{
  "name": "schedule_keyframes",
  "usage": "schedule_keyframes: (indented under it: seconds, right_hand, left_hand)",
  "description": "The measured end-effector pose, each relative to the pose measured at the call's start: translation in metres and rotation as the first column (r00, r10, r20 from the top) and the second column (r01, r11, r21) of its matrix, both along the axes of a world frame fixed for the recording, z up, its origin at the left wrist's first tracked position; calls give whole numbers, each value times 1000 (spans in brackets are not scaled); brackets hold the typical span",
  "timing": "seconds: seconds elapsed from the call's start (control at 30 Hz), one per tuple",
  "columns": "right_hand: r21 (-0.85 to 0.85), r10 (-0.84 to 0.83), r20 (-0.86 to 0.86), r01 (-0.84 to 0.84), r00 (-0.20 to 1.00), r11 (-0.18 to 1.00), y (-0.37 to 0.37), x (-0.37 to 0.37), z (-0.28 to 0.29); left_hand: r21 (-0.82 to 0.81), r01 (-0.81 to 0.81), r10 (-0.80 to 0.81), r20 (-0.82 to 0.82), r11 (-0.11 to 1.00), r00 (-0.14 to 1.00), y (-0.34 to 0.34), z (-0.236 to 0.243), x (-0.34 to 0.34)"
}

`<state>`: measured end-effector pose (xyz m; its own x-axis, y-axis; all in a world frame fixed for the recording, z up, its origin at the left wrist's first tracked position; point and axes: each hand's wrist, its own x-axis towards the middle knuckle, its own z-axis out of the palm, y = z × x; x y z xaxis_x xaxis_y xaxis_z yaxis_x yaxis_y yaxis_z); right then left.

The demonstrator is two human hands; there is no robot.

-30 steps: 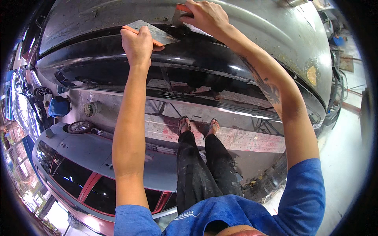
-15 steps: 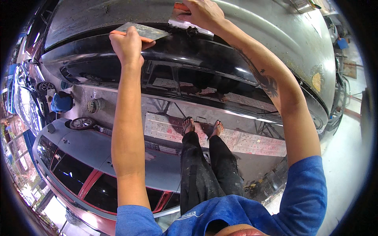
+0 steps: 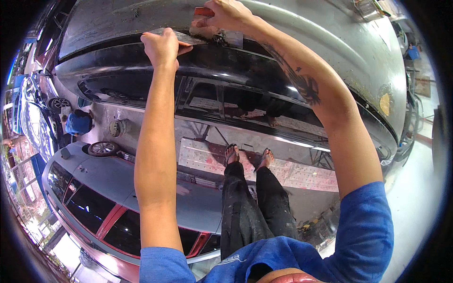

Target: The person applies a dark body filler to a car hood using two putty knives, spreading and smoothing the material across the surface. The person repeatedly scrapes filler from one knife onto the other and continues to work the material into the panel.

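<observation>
My left hand (image 3: 162,47) grips an orange-handled flat metal spreader (image 3: 188,37) along the dark seam of a car's bare grey top panel (image 3: 339,37), above its glossy black side (image 3: 222,63). To the right of it, my right hand (image 3: 226,14) is closed on a second orange-handled spreader (image 3: 204,13), its metal blade largely behind my fingers. A dark clump of material (image 3: 219,38) lies at the seam beside the blades.
I stand on a speckled metal plank (image 3: 302,172). Behind me is a grey car with red trim (image 3: 108,174). A person in blue (image 3: 78,121) crouches at the left near a bucket (image 3: 118,128) and another car (image 3: 35,113). A metal can (image 3: 363,9) sits at the upper right.
My right hand has moved leftward along the panel with its spreader. My left hand shifted left, then back right and slightly up, and its blade now looks flatter, nearer the other spreader.
</observation>
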<state>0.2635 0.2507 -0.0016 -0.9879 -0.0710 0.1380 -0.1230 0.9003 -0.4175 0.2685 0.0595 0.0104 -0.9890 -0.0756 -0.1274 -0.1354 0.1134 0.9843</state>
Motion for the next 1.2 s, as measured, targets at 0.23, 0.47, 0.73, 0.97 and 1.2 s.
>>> schedule_keyframes:
  seconds: [0.23,0.47,0.73,0.97,1.2]
  right_hand:
    - [-165,-22,51,30,998,986,5,-11,2]
    - [-94,-130,-4,129,992,987,33,-35,8]
    - [-63,-126,-11,125,992,990,57,-10,36]
    - [16,-85,-14,85,996,996,25,23,31]
    - [83,-21,0,21,1000,996,4,17,20]
  left_hand:
    - [37,19,-18,-27,999,999,-4,5,-26]
    - [80,68,-57,-138,994,989,22,26,-43]
    - [199,119,-65,-258,973,964,-9,35,-16]
    - [103,-230,245,-169,968,955,-55,-26,95]
    - [79,-238,251,-279,968,927,-31,-54,104]
